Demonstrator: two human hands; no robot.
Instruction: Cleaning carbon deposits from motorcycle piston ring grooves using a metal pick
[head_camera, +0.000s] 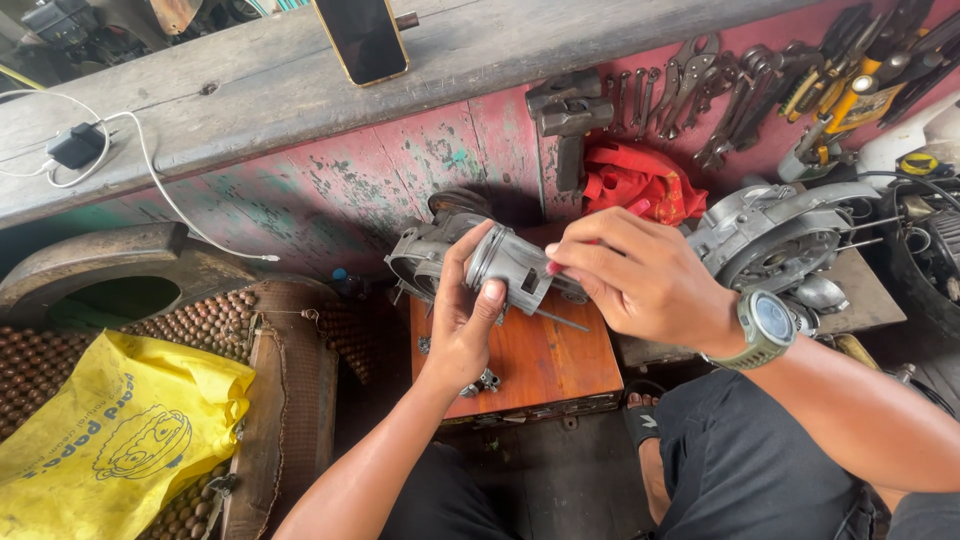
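- One grey piston (512, 262), gripped by the left hand (462, 325) over one orange wooden stool (545, 362).
- Right hand (640, 275) pinches one thin red-handled tool (565, 265) against it (tip hidden).
- One yellow bag (110, 435) lies well apart.

One piston (512, 265), one yellow bag (110, 440), one phone (362, 38), one red rag (640, 182).

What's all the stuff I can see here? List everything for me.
Piston: one, grey metal, held in both hands.
Thin tool: one, dark, in the right hand, against the piston.
Engine casings: two, grey, behind the hands and at right.
Wooden box: one, orange, under the hands.
Rag: one, red, by the wall.
Wrenches and pliers: many, metal, top right.
Phone: one, dark, on the shelf.
Bag: one, yellow, lower left.
Left hand: bare.
Right hand: wears a green watch.
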